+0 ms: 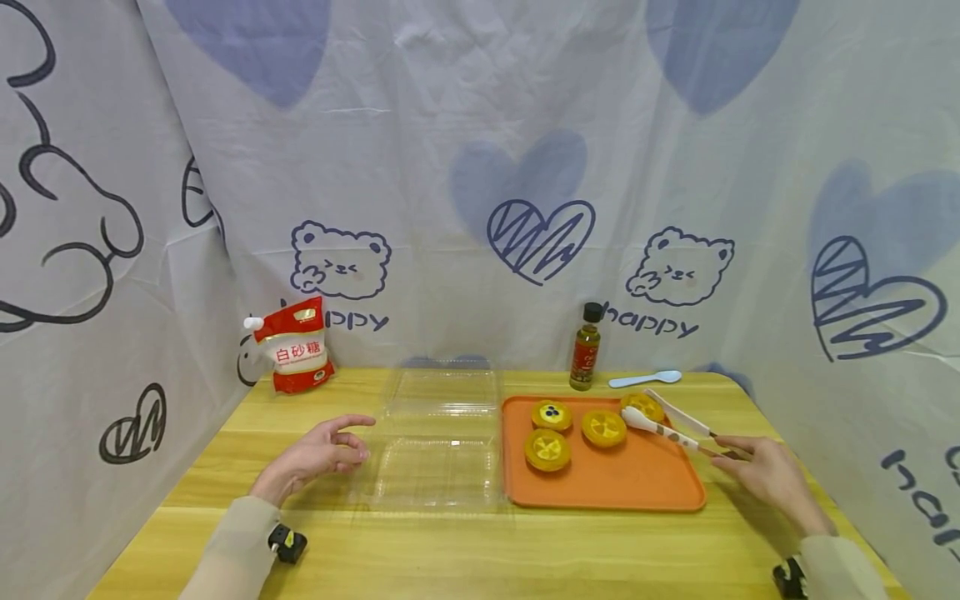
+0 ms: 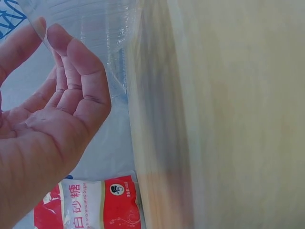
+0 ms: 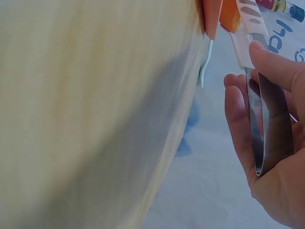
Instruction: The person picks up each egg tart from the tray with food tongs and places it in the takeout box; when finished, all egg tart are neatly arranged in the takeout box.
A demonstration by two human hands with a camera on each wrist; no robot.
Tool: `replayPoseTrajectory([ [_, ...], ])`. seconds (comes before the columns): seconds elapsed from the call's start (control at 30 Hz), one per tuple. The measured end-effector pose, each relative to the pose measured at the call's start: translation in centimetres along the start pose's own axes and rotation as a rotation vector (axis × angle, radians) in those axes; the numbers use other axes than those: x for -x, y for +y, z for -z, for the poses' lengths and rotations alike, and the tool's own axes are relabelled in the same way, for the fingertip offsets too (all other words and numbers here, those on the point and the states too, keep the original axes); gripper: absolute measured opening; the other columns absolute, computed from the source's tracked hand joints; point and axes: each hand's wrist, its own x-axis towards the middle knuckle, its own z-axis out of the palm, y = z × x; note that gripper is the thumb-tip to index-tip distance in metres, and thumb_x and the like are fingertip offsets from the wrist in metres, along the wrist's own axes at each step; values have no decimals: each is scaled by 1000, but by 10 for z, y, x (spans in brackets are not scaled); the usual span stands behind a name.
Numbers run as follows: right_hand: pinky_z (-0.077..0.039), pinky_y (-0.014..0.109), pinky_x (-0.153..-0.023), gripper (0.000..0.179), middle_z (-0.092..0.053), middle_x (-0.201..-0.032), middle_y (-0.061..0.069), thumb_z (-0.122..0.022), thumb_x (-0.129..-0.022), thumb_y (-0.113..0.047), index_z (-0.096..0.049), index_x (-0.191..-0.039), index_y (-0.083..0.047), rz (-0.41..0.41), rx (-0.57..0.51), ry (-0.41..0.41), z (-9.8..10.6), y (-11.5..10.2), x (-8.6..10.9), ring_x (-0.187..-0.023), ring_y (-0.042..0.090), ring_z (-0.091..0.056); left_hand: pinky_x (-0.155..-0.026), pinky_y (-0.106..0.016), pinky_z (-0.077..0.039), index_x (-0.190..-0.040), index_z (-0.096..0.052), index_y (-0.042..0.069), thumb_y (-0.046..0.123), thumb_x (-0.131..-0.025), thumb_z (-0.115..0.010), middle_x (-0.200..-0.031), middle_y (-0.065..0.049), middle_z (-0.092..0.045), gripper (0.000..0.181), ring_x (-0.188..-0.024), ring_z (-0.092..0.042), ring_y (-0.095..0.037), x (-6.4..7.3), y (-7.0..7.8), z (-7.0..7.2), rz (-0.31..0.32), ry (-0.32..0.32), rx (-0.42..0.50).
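Note:
My right hand (image 1: pixel 768 475) grips a pair of tongs (image 1: pixel 667 433) with white tips, one arm spotted brown. In the right wrist view its bent metal end (image 3: pixel 267 133) lies between thumb and fingers. The tong tips stand at either side of a tart (image 1: pixel 643 407) at the tray's far right corner. Three more tarts, one of them a tart with dark berries (image 1: pixel 551 414), sit on the orange tray (image 1: pixel 622 492). Beside the clear plastic box (image 1: pixel 442 475), its hinged lid raised open, my left hand (image 1: pixel 318 454) has thumb and fingers parted, fingertips right at the left edge.
A red and white sugar bag (image 1: pixel 300 350) stands at the back left. Behind the tray are a small bottle with a black cap (image 1: pixel 585 350) and a pale blue spoon (image 1: pixel 645 380). Patterned cloth (image 1: pixel 420 208) hangs around the wooden table (image 1: pixel 600 550).

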Motion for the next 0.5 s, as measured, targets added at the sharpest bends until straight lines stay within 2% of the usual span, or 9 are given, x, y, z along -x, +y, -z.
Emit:
replayPoseTrajectory([
  [0.07, -29, 26, -49, 44, -72, -106, 20, -72, -89, -29, -67, -123, -2, -2, 2, 12, 1, 0, 1, -55, 12, -39, -65, -26, -48, -149, -30, 0, 9, -91, -67, -93, -6, -59, 69, -74, -54, -17, -1, -1, 0, -2, 2, -1],
  [0.13, -33, 25, -52, 43, -73, -105, 19, -73, -88, -28, -68, -122, -3, 3, 2, 27, 1, -1, 1, -58, 14, -47, -66, -26, -49, -148, -30, 0, 9, -91, -67, -94, -6, -59, 69, -75, -55, -17, -1, -1, 1, -1, 5, -3],
  [0.27, -49, 23, -63, 43, -72, -110, 18, -75, -87, -26, -68, -122, -3, 8, -64, 30, 0, -4, 0, -86, 28, -68, -67, -27, -51, -148, -31, 0, 11, -90, -68, -94, -4, -60, 69, -77, -58, -17, -2, -3, 1, 12, 19, -6],
  [0.33, -55, 22, -70, 45, -69, -116, 20, -75, -87, -23, -65, -125, -1, 12, -124, 17, -1, -6, -1, -99, 33, -69, -68, -27, -51, -148, -31, 1, 11, -90, -68, -94, -4, -60, 69, -78, -58, -18, -3, -3, 1, 20, 25, -11],
  [0.5, -58, 20, -74, 58, -59, -129, 27, -73, -89, -16, -51, -138, 5, -22, -254, -32, -2, -13, -4, -111, 39, -64, -67, -26, -50, -148, -32, 1, 10, -90, -68, -94, -4, -61, 69, -76, -58, -18, -4, -4, 1, 27, 29, -10],
])
